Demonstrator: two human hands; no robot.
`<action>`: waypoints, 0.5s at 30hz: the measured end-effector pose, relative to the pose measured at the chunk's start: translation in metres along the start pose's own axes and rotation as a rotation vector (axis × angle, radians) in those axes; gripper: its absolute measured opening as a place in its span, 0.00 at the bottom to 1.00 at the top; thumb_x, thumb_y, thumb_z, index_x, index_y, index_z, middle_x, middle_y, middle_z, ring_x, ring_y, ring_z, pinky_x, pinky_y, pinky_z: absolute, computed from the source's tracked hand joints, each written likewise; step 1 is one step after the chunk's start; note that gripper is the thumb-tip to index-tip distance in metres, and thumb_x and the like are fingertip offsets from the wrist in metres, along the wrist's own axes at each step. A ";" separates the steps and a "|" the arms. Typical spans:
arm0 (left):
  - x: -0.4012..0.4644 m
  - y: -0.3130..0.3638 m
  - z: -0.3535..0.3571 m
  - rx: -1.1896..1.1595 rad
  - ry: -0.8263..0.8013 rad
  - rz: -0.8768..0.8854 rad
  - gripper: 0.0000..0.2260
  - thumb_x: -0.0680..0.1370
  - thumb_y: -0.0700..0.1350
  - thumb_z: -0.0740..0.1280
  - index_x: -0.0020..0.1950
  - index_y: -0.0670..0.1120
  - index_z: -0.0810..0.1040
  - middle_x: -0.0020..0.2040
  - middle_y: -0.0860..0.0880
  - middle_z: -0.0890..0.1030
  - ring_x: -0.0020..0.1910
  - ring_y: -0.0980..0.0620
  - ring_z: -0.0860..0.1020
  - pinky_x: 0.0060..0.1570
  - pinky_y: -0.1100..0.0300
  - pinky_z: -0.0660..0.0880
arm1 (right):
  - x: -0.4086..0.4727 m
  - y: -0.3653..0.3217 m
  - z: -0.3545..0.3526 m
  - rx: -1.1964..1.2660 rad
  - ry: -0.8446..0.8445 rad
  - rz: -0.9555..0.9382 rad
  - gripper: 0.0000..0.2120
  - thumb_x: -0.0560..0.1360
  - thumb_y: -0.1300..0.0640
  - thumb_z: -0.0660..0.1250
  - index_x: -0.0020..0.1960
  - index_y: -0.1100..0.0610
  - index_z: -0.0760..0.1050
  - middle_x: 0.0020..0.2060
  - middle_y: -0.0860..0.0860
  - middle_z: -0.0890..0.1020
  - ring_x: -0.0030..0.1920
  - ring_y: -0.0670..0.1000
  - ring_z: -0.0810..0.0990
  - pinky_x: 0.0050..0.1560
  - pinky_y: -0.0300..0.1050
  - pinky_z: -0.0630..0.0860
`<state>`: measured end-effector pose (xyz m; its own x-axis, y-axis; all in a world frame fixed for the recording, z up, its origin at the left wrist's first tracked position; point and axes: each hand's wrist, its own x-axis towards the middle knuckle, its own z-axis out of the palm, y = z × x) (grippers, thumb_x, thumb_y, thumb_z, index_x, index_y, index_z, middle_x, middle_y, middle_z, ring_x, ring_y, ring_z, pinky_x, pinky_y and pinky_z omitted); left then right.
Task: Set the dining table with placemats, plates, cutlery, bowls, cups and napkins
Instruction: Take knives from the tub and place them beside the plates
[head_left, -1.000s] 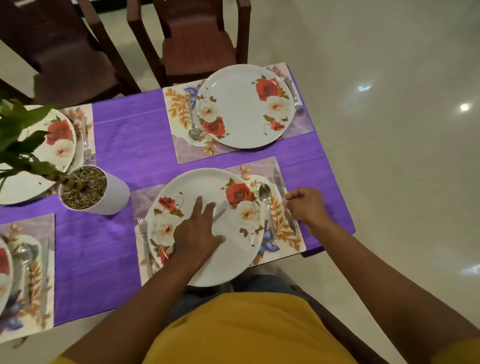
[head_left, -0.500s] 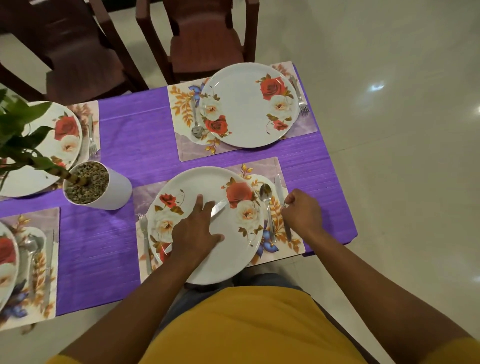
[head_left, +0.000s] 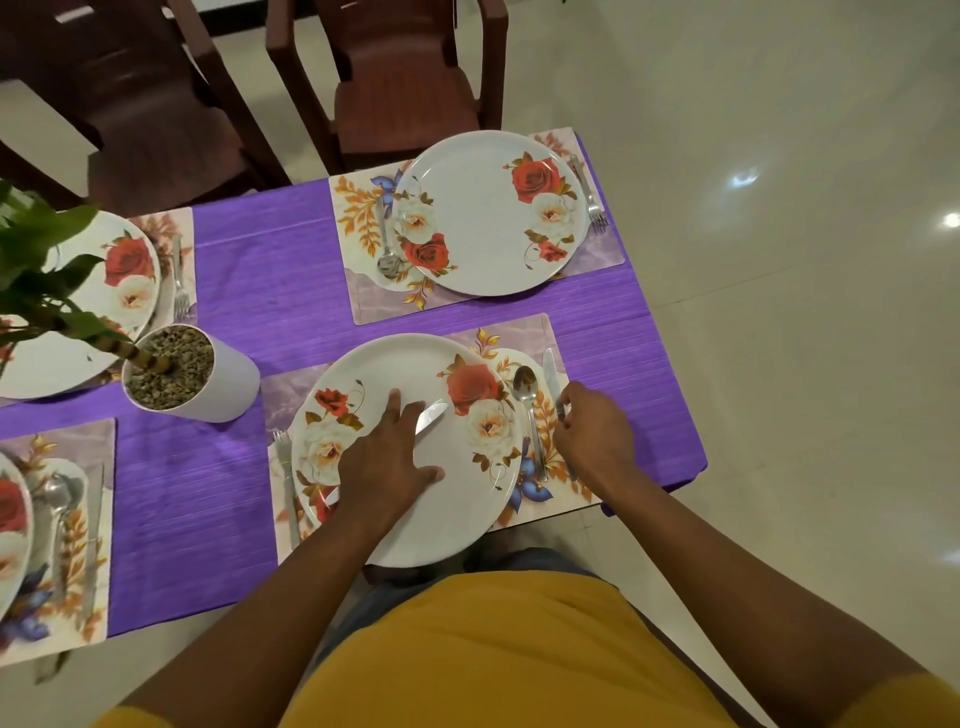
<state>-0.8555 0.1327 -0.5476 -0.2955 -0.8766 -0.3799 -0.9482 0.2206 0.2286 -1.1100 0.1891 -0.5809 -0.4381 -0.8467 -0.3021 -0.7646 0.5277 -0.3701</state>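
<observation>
The near place setting has a floral placemat (head_left: 519, 332) under a white rose-patterned plate (head_left: 415, 374). A fork (head_left: 283, 457) lies left of the plate and a spoon (head_left: 527, 395) lies right of it. My left hand (head_left: 387, 462) rests on the plate and holds a table knife (head_left: 431, 415) against it; the blade sticks out past the fingers. My right hand (head_left: 592, 441) pinches a second knife (head_left: 549, 364), which lies on the placemat just right of the spoon.
Across the purple tablecloth (head_left: 249, 270), another setting has a plate (head_left: 488, 213), spoon (head_left: 387, 260) and fork (head_left: 592, 202). A white plant pot (head_left: 208, 379) stands left of my plate. More settings lie at the left edge. Brown chairs (head_left: 405, 78) stand beyond the table.
My right hand has shifted slightly along the knife beside the spoon, staying on it. My left hand has kept its place on the plate.
</observation>
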 end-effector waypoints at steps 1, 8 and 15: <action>-0.001 0.000 0.000 -0.009 0.000 -0.003 0.43 0.73 0.64 0.75 0.82 0.58 0.58 0.86 0.51 0.53 0.71 0.45 0.77 0.61 0.48 0.79 | -0.001 0.000 0.000 -0.004 -0.002 -0.004 0.11 0.80 0.53 0.69 0.61 0.55 0.76 0.50 0.52 0.83 0.44 0.51 0.82 0.43 0.44 0.80; -0.002 0.002 -0.002 -0.013 0.003 -0.012 0.43 0.73 0.64 0.76 0.82 0.58 0.58 0.86 0.51 0.54 0.71 0.45 0.76 0.62 0.47 0.79 | -0.004 0.000 -0.001 0.004 -0.018 -0.008 0.11 0.79 0.55 0.70 0.60 0.55 0.74 0.48 0.52 0.82 0.43 0.50 0.81 0.41 0.44 0.80; -0.002 0.002 -0.001 -0.019 0.007 -0.015 0.42 0.73 0.64 0.76 0.82 0.58 0.59 0.85 0.51 0.54 0.71 0.45 0.76 0.62 0.47 0.79 | -0.007 0.001 -0.001 -0.009 -0.044 0.009 0.13 0.80 0.55 0.70 0.62 0.54 0.74 0.49 0.52 0.83 0.43 0.51 0.81 0.42 0.44 0.80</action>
<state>-0.8565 0.1346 -0.5452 -0.2806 -0.8828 -0.3767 -0.9500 0.1995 0.2401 -1.1079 0.1953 -0.5783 -0.4236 -0.8380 -0.3439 -0.7651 0.5343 -0.3595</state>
